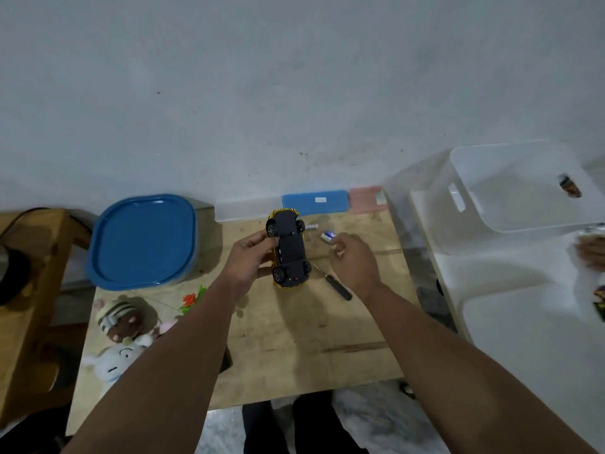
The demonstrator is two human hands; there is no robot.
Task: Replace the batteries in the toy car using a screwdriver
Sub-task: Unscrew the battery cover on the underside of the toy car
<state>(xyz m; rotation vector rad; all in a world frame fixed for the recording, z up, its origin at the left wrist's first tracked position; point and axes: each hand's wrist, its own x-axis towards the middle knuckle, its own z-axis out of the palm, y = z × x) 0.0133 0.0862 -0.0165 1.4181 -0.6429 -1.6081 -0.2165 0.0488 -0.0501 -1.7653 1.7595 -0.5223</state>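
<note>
A yellow toy car [289,249] is turned upside down, its black underside and four wheels facing up. My left hand [250,257] grips it from the left side, just above the wooden table [294,339]. My right hand [355,262] hovers to the car's right with loosely curled fingers and holds nothing that I can see. A black-handled screwdriver [335,286] lies on the table below my right hand. Beyond the fingertips lie a blue-and-white battery [328,235] and a small silvery battery [311,226].
A blue-lidded tub [144,240] stands at the table's back left. Plush toys [121,335] and a small plastic flower [191,299] lie at the front left. A white bin [510,188] and white surface are on the right, where another person's hand [592,253] shows.
</note>
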